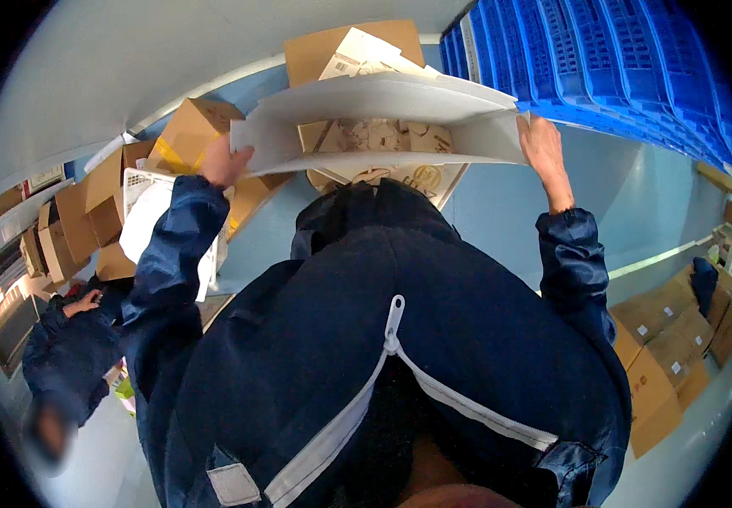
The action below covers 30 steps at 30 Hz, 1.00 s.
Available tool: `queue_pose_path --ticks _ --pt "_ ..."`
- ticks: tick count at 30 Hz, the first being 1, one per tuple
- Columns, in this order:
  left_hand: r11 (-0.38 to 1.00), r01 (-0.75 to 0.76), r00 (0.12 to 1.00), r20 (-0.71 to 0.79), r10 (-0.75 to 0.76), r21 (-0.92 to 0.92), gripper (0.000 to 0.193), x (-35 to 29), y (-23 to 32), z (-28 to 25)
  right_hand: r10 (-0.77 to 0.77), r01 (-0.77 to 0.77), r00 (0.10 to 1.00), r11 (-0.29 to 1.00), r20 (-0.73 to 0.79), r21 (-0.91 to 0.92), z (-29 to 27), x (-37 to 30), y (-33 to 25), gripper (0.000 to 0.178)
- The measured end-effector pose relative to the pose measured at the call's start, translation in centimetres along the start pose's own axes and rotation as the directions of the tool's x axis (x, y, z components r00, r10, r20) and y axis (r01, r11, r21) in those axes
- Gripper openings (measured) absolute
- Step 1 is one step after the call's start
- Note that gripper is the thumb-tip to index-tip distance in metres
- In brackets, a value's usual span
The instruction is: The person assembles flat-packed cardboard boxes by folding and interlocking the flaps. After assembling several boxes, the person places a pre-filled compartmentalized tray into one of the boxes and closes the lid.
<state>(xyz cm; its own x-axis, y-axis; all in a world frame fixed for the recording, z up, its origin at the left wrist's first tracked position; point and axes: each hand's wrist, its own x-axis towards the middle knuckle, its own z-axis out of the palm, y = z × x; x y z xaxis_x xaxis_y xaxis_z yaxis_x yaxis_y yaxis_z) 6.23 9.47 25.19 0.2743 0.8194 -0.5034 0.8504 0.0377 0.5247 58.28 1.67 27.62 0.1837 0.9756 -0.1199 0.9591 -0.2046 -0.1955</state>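
Note:
A long white cardboard box with its top open is stretched between my two hands in front of me. My left hand grips its left end, thumb over the edge. At the right end my right hand is closed on the corner, its fingers partly hidden behind the card. Inside the box's opening, brown-and-cream printed card shows; I cannot tell whether it belongs to the box or lies below it. Under the near edge a cream printed carton shows in part.
Stacked blue plastic crates rise at the far right. Brown cardboard boxes and a white basket stand at left. Behind the white box is another brown carton. Closed cartons sit at right. A co-worker is at lower left.

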Motion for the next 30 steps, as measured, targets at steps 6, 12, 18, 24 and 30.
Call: queue_pose_path --ticks 6,12,18,24,30 --pt "0.95 -0.189 0.976 0.15 0.155 0.249 0.047 -4.1 0.3 1.5 0.044 -0.061 0.987 0.993 0.155 0.105 -0.1 0.0 0.5 0.042" --pt "0.969 -0.229 0.95 -0.238 0.202 -0.091 0.047 -5.2 -0.2 4.7 -0.126 0.064 0.977 0.944 0.174 0.323 -1.6 -2.3 0.5 0.066" --pt "0.893 0.005 1.0 0.013 0.0 -0.45 0.047 -5.5 -3.7 5.5 0.075 -0.013 0.995 0.728 -0.06 0.686 1.2 -5.5 0.3 0.06" --pt "0.9 -0.139 0.985 0.033 0.167 -0.413 0.065 -6.8 1.1 4.3 -0.035 0.143 0.857 0.975 -0.514 0.171 1.2 -3.7 -2.0 0.053" --pt "0.903 -0.127 0.981 0.079 0.175 -0.411 0.075 -6.2 1.4 3.4 -0.297 0.308 0.808 0.949 -0.508 -0.064 1.8 -3.6 -5.8 0.055"
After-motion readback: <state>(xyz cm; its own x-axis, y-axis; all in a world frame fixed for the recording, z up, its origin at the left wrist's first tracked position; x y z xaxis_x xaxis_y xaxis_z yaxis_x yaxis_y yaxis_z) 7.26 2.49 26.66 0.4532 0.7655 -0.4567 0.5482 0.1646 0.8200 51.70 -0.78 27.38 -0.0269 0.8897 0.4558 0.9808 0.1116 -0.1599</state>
